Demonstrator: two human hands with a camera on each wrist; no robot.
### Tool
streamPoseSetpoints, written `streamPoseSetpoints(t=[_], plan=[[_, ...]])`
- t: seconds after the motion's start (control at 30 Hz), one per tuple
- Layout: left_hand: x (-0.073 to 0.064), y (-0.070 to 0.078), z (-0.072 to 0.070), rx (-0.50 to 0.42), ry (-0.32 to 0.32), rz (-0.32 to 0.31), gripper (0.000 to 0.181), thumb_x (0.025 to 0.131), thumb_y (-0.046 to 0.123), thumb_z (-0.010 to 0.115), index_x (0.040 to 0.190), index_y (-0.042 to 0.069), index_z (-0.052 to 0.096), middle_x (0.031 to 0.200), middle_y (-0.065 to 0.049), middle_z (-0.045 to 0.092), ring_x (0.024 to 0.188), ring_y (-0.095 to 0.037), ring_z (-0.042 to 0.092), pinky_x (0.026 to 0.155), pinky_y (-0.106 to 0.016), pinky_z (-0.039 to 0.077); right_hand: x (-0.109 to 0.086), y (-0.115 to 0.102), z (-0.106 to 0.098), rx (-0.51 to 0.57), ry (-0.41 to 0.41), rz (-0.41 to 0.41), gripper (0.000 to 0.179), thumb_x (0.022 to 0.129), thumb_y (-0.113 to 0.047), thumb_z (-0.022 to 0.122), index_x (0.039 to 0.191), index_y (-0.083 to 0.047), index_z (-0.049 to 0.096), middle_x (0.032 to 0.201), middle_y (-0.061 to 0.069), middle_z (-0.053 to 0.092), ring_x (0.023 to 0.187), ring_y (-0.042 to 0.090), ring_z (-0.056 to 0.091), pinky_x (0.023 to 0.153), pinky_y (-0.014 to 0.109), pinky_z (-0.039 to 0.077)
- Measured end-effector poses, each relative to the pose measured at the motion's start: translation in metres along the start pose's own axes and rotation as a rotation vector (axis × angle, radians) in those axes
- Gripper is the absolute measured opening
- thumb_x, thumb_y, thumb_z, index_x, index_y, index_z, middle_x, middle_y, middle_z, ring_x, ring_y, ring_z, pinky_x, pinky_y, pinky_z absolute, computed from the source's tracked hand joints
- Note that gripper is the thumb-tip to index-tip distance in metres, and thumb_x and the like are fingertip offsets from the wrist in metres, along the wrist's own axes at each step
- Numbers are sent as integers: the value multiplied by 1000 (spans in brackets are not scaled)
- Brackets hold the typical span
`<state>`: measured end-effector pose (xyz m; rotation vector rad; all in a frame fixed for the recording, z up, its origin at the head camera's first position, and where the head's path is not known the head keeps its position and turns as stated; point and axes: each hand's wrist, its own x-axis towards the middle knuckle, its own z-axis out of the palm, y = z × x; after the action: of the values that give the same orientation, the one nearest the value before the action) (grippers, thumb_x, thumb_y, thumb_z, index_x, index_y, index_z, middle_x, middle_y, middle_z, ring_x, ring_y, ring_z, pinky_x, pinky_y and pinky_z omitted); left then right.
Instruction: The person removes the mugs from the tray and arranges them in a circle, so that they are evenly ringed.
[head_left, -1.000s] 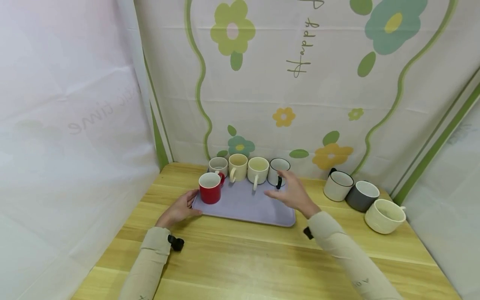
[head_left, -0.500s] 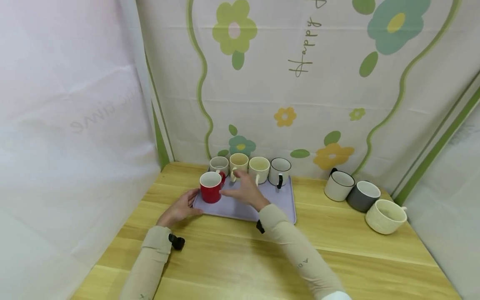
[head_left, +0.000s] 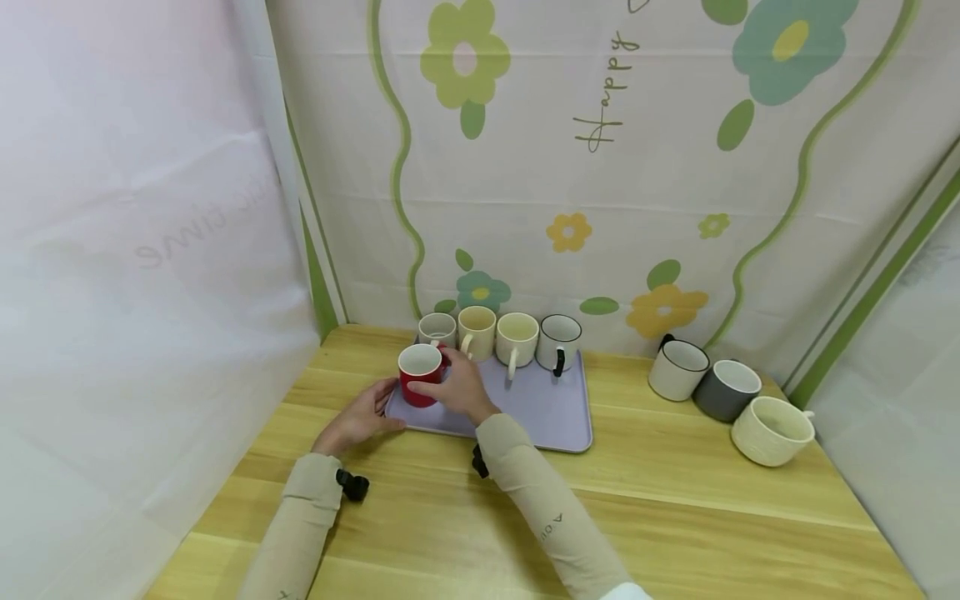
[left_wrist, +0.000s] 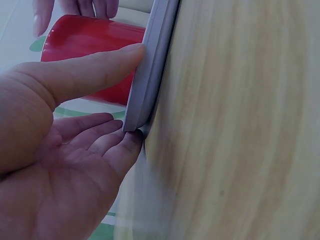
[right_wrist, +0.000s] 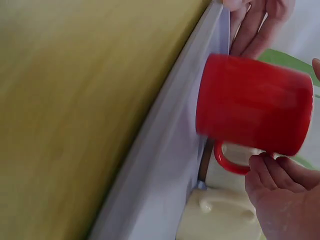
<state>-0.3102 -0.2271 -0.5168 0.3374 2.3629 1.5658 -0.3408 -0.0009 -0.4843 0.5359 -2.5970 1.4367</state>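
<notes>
Our right hand [head_left: 462,387] has fingers apart, astride the red mug [right_wrist: 252,102], at 9 o'clock on the tray [head_left: 543,408]. Left hand [head_left: 365,417] pinches the tray corner at 8. Four pale mugs [head_left: 516,344] line 11 to 1; three others [head_left: 722,402] stand on the table [head_left: 420,517] at 3. We judge this pre-grasp; next calls for closing squarely.

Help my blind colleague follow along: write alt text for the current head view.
A person's right hand is at a red mug on a purple tray, while the left hand holds the tray's near left corner. Four pale mugs line the tray's far side; three more mugs stand on the wooden table to the right.
</notes>
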Motion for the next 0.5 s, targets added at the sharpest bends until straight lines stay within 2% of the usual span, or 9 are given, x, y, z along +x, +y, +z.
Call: streamPoseSetpoints(t=[0.1,0.3,0.5], plan=[[-1,0,0,-7,-6,14,94,95,0,75,166,-7,14,175,-28,13,163,-45,14,133,-57,20,2,-4,9,-19,48,11,74,78,-41,94,136,-5,64,124,10,74,115,25,71,98,38,62],[-3,1,0,-25,-12,39,95,93,-2,75,165,-9,14,174,-30,13,162,-47,13,133,-58,20,4,-9,20,-44,141,48,74,75,-40,96,132,-3,66,120,12,75,111,27,71,96,40,62],[-2,2,1,-40,-11,34,95,93,-3,75,165,-8,14,175,-29,12,163,-45,13,133,-56,21,7,-9,20,-57,172,100,73,73,-38,97,129,-2,68,118,11,77,109,27,72,95,39,63]])
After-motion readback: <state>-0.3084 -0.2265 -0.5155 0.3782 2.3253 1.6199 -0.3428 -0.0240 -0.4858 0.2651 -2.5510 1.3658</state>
